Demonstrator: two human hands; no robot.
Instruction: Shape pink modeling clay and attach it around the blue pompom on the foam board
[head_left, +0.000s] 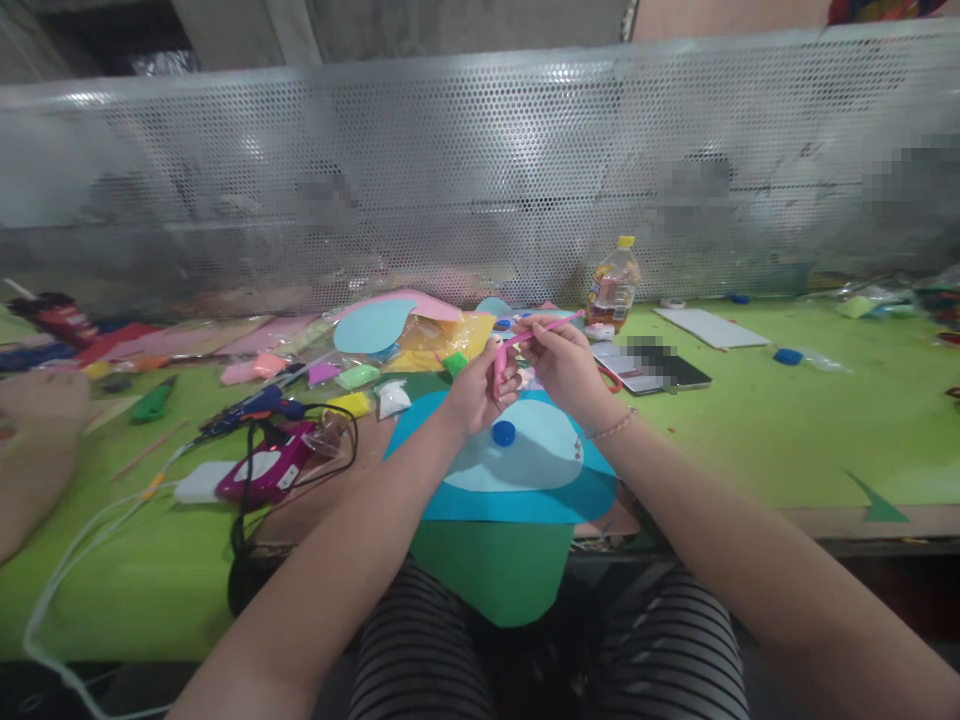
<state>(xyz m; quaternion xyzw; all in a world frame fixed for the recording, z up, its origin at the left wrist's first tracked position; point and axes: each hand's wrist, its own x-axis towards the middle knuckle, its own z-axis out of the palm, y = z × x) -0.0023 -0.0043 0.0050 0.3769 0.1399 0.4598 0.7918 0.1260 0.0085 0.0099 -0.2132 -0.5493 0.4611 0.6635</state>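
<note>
My left hand (474, 390) is closed around a small pink piece (499, 368), held upright above the table. My right hand (564, 366) pinches a thin pink stick (546, 327) that points up and to the right, its lower end meeting the pink piece. Both hands hover over a light blue foam shape (525, 460) lying on a darker blue sheet (517, 505) and a green sheet (495, 570). A small blue round blob (504, 433) sits on the light blue shape, just below my left hand.
Left of me lie a blue glue gun (251, 408), a magenta device with black cable (266, 473), clay packets (358, 377) and coloured foam sheets (375, 325). A bottle (613, 285) and a dark phone (660, 368) stand behind my right hand. Another person's arm (34, 440) rests at far left. A perforated metal screen (480, 170) closes the back.
</note>
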